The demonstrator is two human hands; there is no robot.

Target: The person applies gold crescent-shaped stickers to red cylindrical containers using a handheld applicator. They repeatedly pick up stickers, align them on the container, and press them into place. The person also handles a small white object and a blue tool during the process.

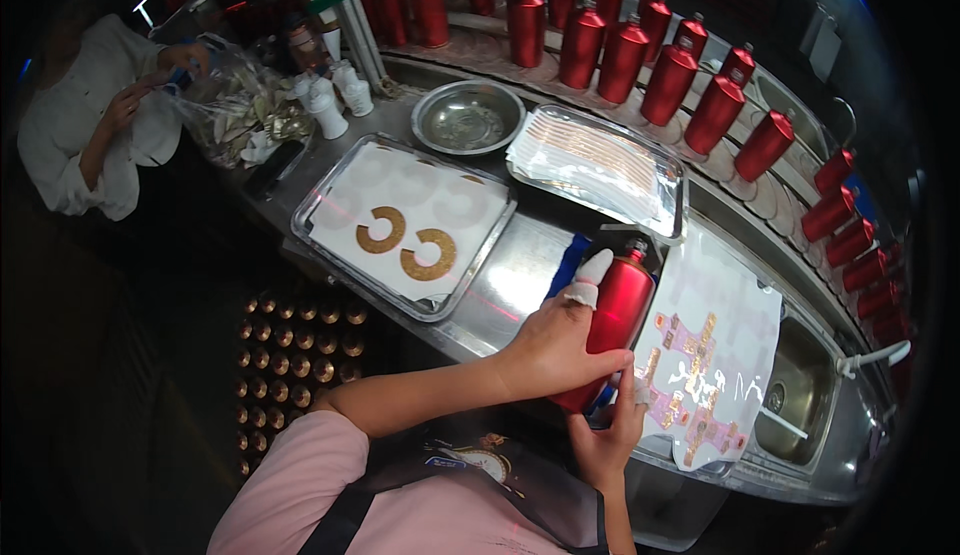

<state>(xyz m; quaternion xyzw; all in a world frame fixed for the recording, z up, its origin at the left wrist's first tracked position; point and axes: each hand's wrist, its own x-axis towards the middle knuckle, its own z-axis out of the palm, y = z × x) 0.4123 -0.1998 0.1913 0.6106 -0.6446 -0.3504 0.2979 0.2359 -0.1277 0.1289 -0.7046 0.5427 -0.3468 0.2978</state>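
Observation:
A shiny red bottle (622, 303) with a silver neck leans over the steel counter in front of me. My left hand (555, 340) is closed around its left side, a white cover on one fingertip. Lower down, my right hand (610, 440) grips the bottle near its base, with a pale wrap on a finger. Blue cloth (568, 267) shows beside the bottle. To the left, two gold C-shaped decals (447, 250) lie on white paper in a metal tray (425, 309). On the right is a wet white sheet (715, 275) bearing pink-and-gold decals (705, 405).
Behind stand a steel bowl (428, 120) and a tray of striped sheets (600, 165). Several red bottles (670, 85) line a curved conveyor. A sink (800, 360) with a white tap (875, 358) is rightmost. Copper-topped items (300, 365) fill the lower left; a co-worker (90, 145) is beyond.

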